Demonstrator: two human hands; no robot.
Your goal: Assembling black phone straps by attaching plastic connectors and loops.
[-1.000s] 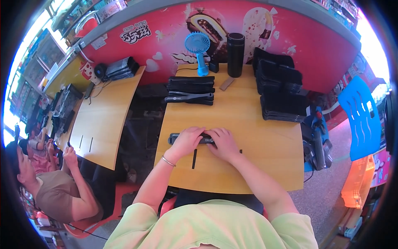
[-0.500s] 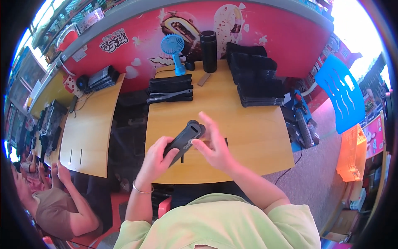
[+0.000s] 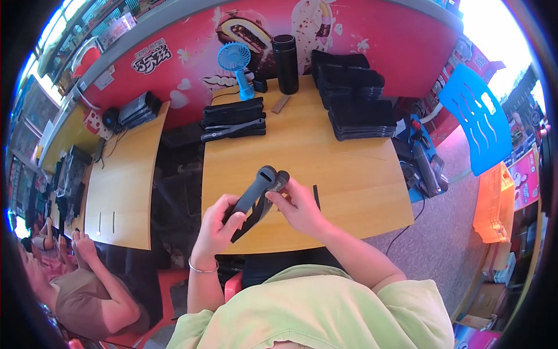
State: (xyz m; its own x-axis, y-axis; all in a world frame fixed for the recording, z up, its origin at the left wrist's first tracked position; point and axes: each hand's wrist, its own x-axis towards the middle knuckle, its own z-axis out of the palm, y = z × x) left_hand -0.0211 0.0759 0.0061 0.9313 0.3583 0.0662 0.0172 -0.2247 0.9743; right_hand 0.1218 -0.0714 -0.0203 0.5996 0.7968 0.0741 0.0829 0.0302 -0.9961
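Observation:
My left hand (image 3: 217, 230) is closed round a long dark grey strip (image 3: 254, 193) with a rounded, slotted upper end. It slants up over the near part of the wooden table (image 3: 354, 186). My right hand (image 3: 300, 208) pinches the rounded end of a black strip (image 3: 281, 179) just beside it. The two strips stand apart at the top and come together towards my left palm, where their lower parts are partly hidden. Further back on the table lies a stack of similar black strips (image 3: 235, 119), with one loose strip across its front.
A blue fan (image 3: 235, 61), a black bottle (image 3: 286, 64) and a small brown block (image 3: 281, 104) stand at the back. Black piles (image 3: 361, 116) lie back right. A blue chair (image 3: 478, 119) and orange crate (image 3: 494, 203) are on the right; a person (image 3: 96, 291) sits at left.
My right fingers, spread before, now pinch the black strip's end. The strips have parted at the top, and the grey one has tilted further over. The whole view has shifted slightly.

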